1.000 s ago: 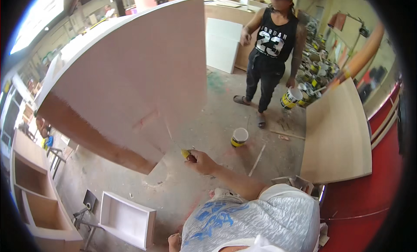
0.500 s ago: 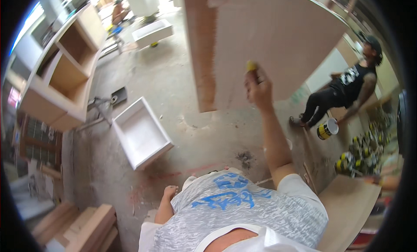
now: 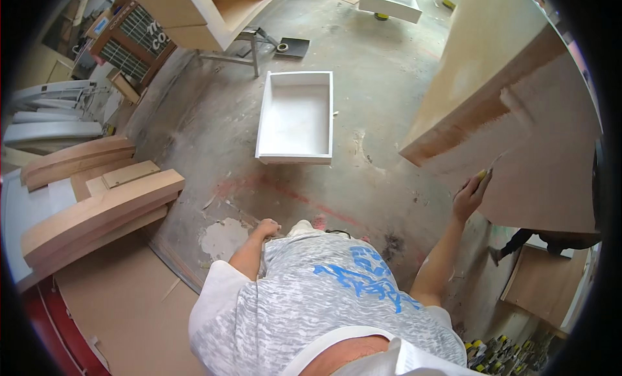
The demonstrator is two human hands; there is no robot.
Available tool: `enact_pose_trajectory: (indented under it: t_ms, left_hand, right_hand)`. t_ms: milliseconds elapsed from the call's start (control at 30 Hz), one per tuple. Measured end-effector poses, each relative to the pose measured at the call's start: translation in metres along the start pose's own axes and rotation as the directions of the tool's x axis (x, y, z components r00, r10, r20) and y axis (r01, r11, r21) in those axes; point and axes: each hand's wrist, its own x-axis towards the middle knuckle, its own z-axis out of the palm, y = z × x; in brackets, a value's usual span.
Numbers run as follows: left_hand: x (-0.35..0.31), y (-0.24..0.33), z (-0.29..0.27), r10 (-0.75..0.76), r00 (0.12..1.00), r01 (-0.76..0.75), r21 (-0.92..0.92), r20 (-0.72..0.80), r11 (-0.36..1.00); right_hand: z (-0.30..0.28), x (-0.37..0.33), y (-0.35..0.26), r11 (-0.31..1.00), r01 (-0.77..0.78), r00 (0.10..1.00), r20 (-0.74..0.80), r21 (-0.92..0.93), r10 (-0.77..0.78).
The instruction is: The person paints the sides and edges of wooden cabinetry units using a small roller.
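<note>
Head view, looking steeply down over the person's grey and blue shirt (image 3: 324, 305): the right hand (image 3: 470, 196) is raised at the right, fingers curled together around a small yellow-tipped tool (image 3: 483, 174) whose kind is too small to tell, pressed against the face of a large pale wooden panel (image 3: 531, 129). That panel fills the upper right and leans over the floor; a darker brown band runs along its lower edge, just left of the hand. The left hand (image 3: 267, 228) hangs low beside the body, fingers loosely bent, holding nothing that shows and near the concrete floor (image 3: 376, 84).

Farther off, at the middle, a white shallow drawer box (image 3: 297, 117) lies on the floor with nothing in it. A second white box (image 3: 391, 3) lies at the far edge. An open wooden cabinet (image 3: 207, 13) stands at the far left. Stacked curved wooden pieces (image 3: 97, 194) lie at the left, well apart from both hands. Another person's legs (image 3: 518, 243) show at the right, under the panel.
</note>
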Motion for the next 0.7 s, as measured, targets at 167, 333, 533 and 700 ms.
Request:
enact_pose_trajectory:
  t_ms: [167,333,533,700]
  left_hand:
    - [0.006,0.008,-0.029,-0.049,0.998,0.047,0.045,0.046,0.998]
    - [0.024,0.03,-0.04,-0.033,0.995,0.031,0.021,0.091,0.999]
    - [0.051,0.05,-0.034,0.011,0.98,-0.011,0.003,0.198,1.0]
    - [0.051,0.054,-0.039,0.05,0.984,-0.053,0.009,0.174,0.999]
  right_hand:
    - [0.003,-0.001,0.006,1.0,0.002,0.997,-0.076,0.008,-0.001]
    - [0.005,0.044,-0.096,0.992,0.041,0.992,-0.115,-0.123,-0.055]
    - [0.016,0.056,-0.169,0.999,-0.007,0.987,-0.162,-0.031,0.001]
    - [0.015,0.026,-0.132,0.994,-0.103,0.99,-0.105,-0.042,0.098]
